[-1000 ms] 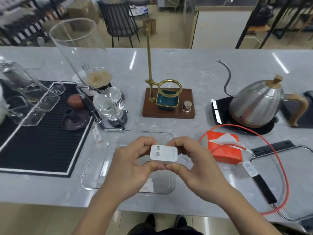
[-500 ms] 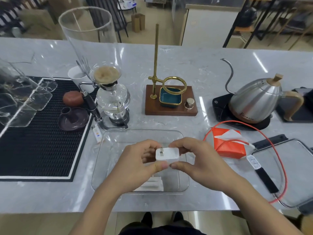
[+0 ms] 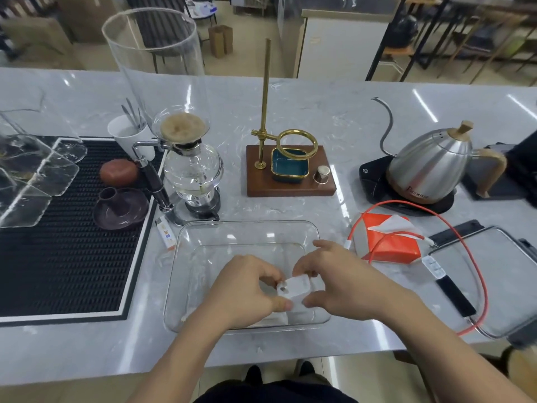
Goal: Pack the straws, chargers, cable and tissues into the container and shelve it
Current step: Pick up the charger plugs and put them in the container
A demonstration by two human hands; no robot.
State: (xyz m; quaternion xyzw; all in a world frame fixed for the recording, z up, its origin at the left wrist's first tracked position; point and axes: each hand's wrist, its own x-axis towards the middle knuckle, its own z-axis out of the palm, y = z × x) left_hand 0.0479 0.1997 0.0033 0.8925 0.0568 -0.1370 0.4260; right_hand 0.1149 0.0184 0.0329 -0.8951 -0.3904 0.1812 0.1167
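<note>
Charger (image 3: pixel 295 287): white, blocky, rounded corners.

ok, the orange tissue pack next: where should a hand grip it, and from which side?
Probably from above, a hand spanning the orange soft tissue pack across its two long sides near the end nearest the person. It lies flat on the grey marble counter, and a white tissue sticks out near its far end. The red cable is draped over the pack, so lift that off first.

Left hand (image 3: pixel 247 289) and right hand (image 3: pixel 340 282) meet, fingers (image 3: pixel 312 301) curled, pinching.
</note>
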